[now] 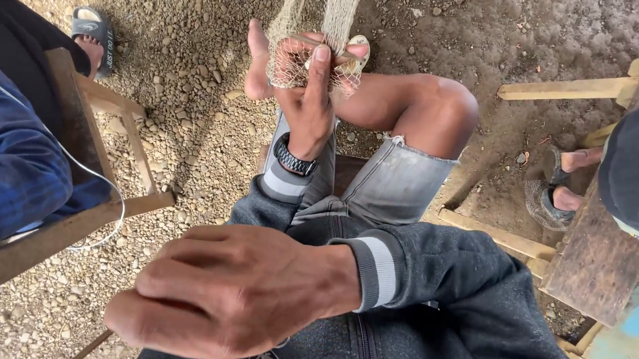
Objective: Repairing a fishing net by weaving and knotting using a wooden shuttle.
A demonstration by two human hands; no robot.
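Overhead, a pale net (314,17) is seen hanging down from the top edge over gravel ground (190,76). Its lower end is gripped by the left hand (310,98), which is stretched forward at arm's length with its fingers closed into the mesh; the net is also pressed against a bare foot (259,62) raised beside that hand. A dark watch (294,159) is worn on the left wrist, just above a grey cuff. Close to the camera, the right hand (229,291) is held low in front of a dark zipped jacket (438,321), its fingers curled under into a loose fist; whether anything thin is pinched inside it cannot be told. A bent knee (437,109) and frayed denim shorts (396,182) are seen between the two hands. At the left, a wooden chair frame (106,153) and a blue sleeve (5,167) of another person are visible, with a sandalled foot (93,36) beyond. At the right, a wooden bench (598,250) and another pair of sandalled feet (565,186) are seen.
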